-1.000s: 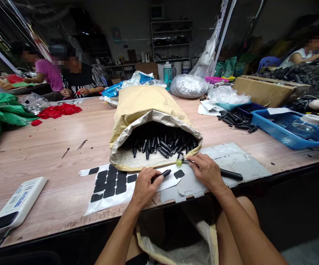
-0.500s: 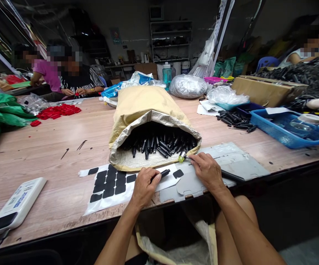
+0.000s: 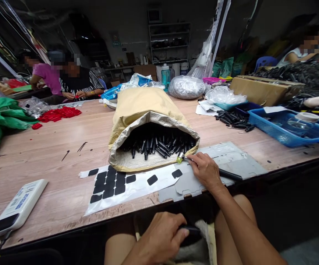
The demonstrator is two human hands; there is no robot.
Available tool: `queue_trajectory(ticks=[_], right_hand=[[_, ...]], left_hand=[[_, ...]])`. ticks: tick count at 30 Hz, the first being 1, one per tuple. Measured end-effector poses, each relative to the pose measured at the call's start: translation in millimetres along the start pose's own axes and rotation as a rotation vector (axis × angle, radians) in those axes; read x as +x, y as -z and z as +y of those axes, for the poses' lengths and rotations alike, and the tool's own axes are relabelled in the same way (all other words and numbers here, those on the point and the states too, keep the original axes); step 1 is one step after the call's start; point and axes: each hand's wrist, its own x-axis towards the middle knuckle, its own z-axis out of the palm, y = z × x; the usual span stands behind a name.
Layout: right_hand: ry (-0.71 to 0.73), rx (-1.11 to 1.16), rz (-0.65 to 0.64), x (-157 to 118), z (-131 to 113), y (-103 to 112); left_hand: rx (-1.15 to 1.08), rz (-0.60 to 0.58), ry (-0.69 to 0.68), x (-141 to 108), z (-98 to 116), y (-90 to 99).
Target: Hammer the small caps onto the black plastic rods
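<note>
My right hand (image 3: 205,170) is closed around the shaft of a small hammer (image 3: 230,174) just in front of the sack. The hammer's metal head has a yellow-green face (image 3: 179,159), and its black grip sticks out behind the hand. Below the table edge, my left hand (image 3: 163,235) grips a black tubular part (image 3: 191,230) over the mouth of a lower sack (image 3: 211,239) between the knees. A tan woven sack (image 3: 151,101) lies on the table, its opening towards me, with many black tubular parts (image 3: 162,145) inside.
A white sheet with black square stickers (image 3: 137,189) lies before the sack, beside a grey board (image 3: 239,162). A white power bank (image 3: 18,206) is at left. A blue basket (image 3: 275,132) stands right. Red pieces (image 3: 58,114) lie far left; co-workers sit beyond.
My left hand has moved down from the sticker sheet to the lower sack, carrying the black tubular part. A black sticker it covered now shows. The right hand stays on the hammer.
</note>
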Motion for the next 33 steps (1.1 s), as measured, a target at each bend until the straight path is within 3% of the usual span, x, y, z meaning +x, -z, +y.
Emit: queue_trajectory(ticks=[4, 6, 9, 13, 17, 19, 22, 24, 27, 28, 30, 33], right_hand=[[-0.002, 0.002, 0.002, 0, 1, -1], [0.0, 0.006, 0.006, 0, 1, -1], [0.003, 0.006, 0.005, 0, 1, -2], [0.001, 0.009, 0.004, 0, 1, -1], [0.01, 0.007, 0.005, -1, 1, 0], [0.006, 0.005, 0.007, -1, 0, 0], [0.001, 0.005, 0.006, -1, 0, 0], [-0.002, 0.005, 0.001, -1, 0, 0], [-0.004, 0.006, -0.008, 0, 1, 0], [-0.005, 0.007, -0.01, 0, 1, 0], [-0.003, 0.011, -0.011, 0, 1, 0], [-0.004, 0.013, -0.008, 1, 1, 1]], left_hand=[[0.068, -0.093, 0.321, 17, -34, -40.0], [0.059, -0.121, 0.409, 25, -49, -52.9], [0.057, -0.139, 0.439, 32, -59, -63.0], [0.051, -0.121, 0.408, 31, -55, -62.2], [0.076, -0.159, 0.238, 20, -26, -30.7], [0.045, -0.21, 0.086, 14, -6, 0.1], [-0.196, -0.282, -0.07, 16, 13, 53.5], [-0.218, -0.098, -0.089, 29, 10, 84.2], [0.022, 0.422, -0.042, 63, -15, 113.6], [0.11, 0.536, -0.027, 75, -26, 119.2], [0.252, 0.622, -0.003, 96, -45, 125.5], [0.388, 0.577, 0.034, 115, -61, 127.0]])
